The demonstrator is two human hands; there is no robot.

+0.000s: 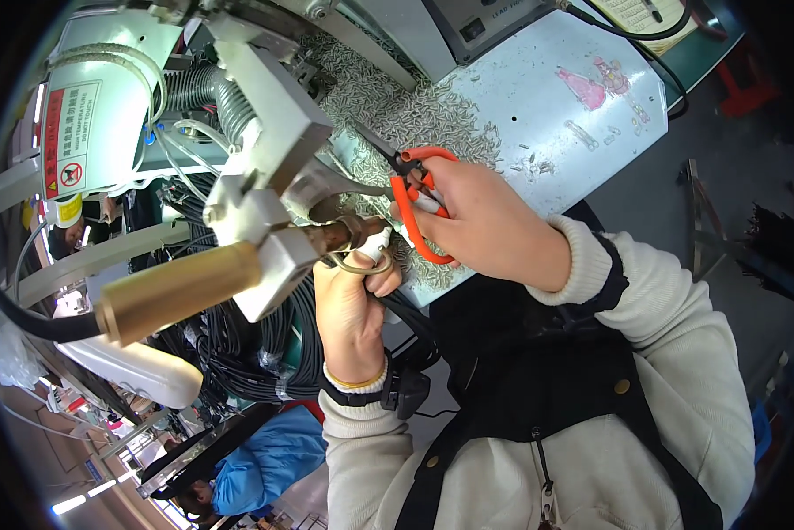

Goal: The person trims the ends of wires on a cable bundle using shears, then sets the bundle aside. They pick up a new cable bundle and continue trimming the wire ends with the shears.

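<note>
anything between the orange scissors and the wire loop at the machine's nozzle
Nothing visible stands between them. The right hand holds the scissors, blades pointing left at the nozzle. The left hand pinches the wire loop just below the nozzle tip; the blade tips themselves are hard to make out.

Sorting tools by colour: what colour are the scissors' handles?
Orange, clearest in the head view: scissors in the right hand.
</note>
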